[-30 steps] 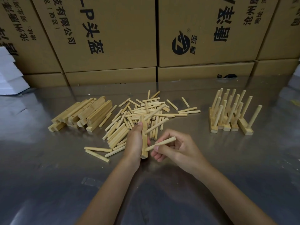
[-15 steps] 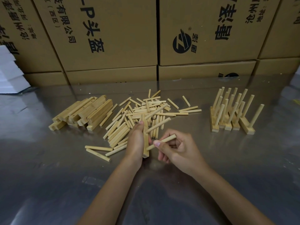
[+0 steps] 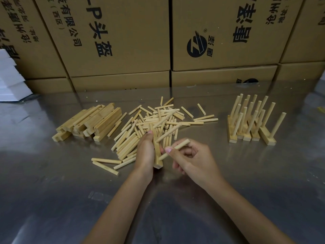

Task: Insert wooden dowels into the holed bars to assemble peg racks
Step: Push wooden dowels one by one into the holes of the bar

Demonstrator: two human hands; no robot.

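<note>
Pale matt wood dowels (image 3: 163,120), bars (image 3: 91,122); glossy metal table (image 3: 52,191); matt cardboard boxes (image 3: 123,32).

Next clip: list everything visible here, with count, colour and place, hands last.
Pale wooden holed bars: a stack, too overlapped to count; left on the table.
Loose pale wooden dowels: a large heap, uncounted; centre, a few strays nearer the person.
Finished pale wooden peg racks: about five side by side, dowels upright; right.
Shiny grey metal table: one; under everything.
Brown cardboard boxes with black print: several stacked; behind the table.
White foam-like blocks: a stack; far left edge.
Held wooden bar: one, a dowel already in it; centre.
Held wooden dowel: one; tip at the bar.
Left hand: grips the bar.
Right hand: pinches the dowel.
</note>
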